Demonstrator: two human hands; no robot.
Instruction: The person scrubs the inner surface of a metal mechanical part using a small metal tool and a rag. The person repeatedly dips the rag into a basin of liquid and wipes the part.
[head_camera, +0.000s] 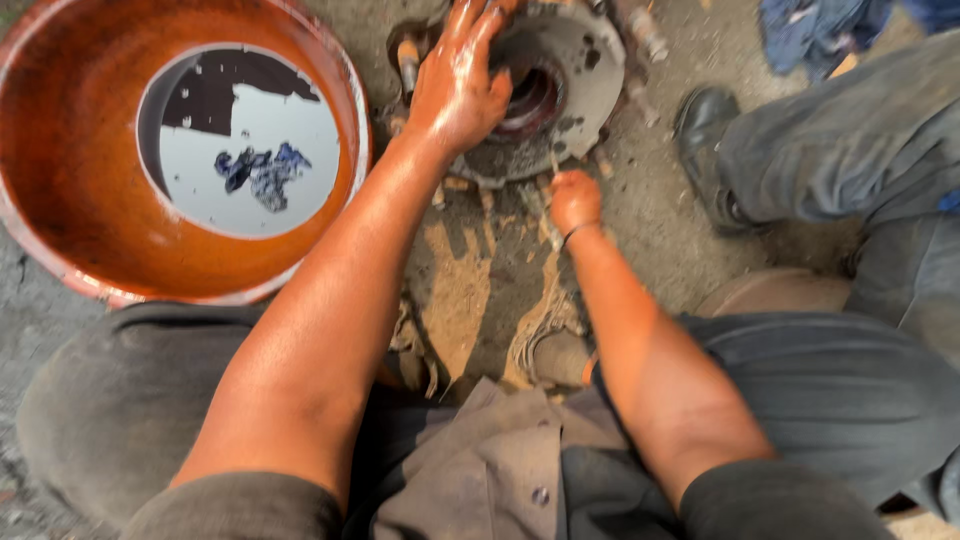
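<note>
A greasy grey metal wheel hub (570, 60) with a round bore lies on the dirt ground at the top centre. My left hand (458, 85), wet with oil, rests flat on the hub's left side, fingers spread over its rim. My right hand (573, 200) is closed in a fist just below the hub's lower edge, gripping a thin tool whose tip touches the hub; the tool is mostly hidden.
A large orange-rust brake drum (70, 170) stands at the upper left, with a blue rag (262, 170) visible through its centre hole. Another person's dark boot (705, 130) and trousered leg (830, 150) are at the right. My knees flank the hub.
</note>
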